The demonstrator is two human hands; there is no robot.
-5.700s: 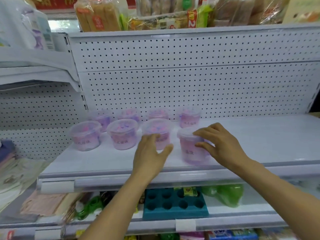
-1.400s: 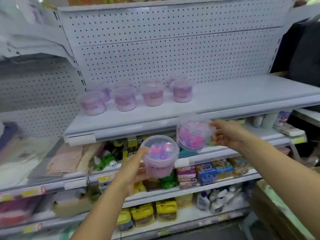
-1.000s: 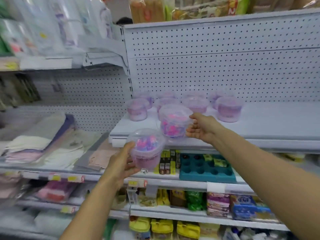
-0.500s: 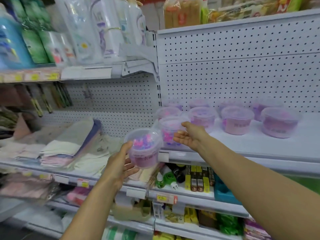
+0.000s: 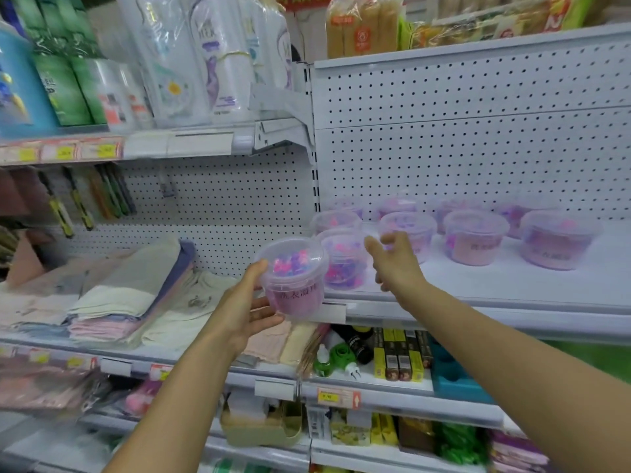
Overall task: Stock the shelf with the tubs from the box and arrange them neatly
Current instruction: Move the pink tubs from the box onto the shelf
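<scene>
My left hand [image 5: 244, 307] grips a clear tub [image 5: 293, 278] of pink and purple beads, held just in front of the white shelf's [image 5: 495, 285] left front corner. A second such tub [image 5: 343, 261] stands on the shelf at its front left. Just right of that tub is my right hand [image 5: 397, 262], fingers loosely spread and apart from it. Several more pink tubs [image 5: 476, 237] stand in rows further back on the shelf, up to the pegboard.
Folded towels [image 5: 129, 295] lie on the lower shelf to the left. Detergent bottles [image 5: 191, 56] fill the upper left shelf. Below the white shelf sit small boxes [image 5: 399, 353], a green bottle [image 5: 321, 361] and a teal tray [image 5: 457, 377]. The right part of the white shelf holds no tubs.
My right hand has let go of the tub it set down at the shelf's front left and drawn slightly right. My left hand has kept its tub near the shelf edge.
</scene>
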